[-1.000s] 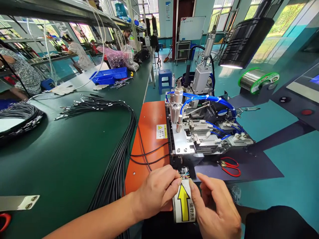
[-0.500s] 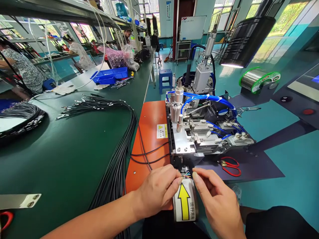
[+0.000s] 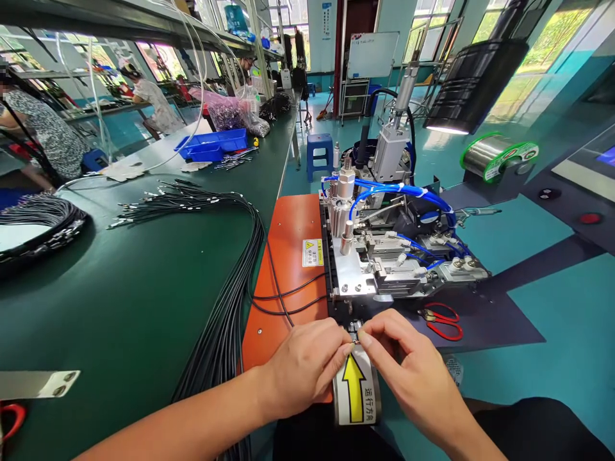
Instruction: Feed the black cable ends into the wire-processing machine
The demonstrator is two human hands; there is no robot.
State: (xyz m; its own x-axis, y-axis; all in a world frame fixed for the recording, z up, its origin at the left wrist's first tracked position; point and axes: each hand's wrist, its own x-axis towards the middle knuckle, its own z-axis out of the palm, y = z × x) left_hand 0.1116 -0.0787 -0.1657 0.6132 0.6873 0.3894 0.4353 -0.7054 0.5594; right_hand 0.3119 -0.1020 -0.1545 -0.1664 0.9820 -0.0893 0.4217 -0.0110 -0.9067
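right hand has moved leftward, nearer the slim, smooth black cable.

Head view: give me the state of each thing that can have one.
Left hand: fingers closed on a thin black cable
Right hand: fingertips close together, contact unclear
Cable bundle: bent in a curve
Lamp: lit
Green-rimmed wire spool: wound
Red-handled cutters: lying flat, handles spread apart
Blue stool: standing upright
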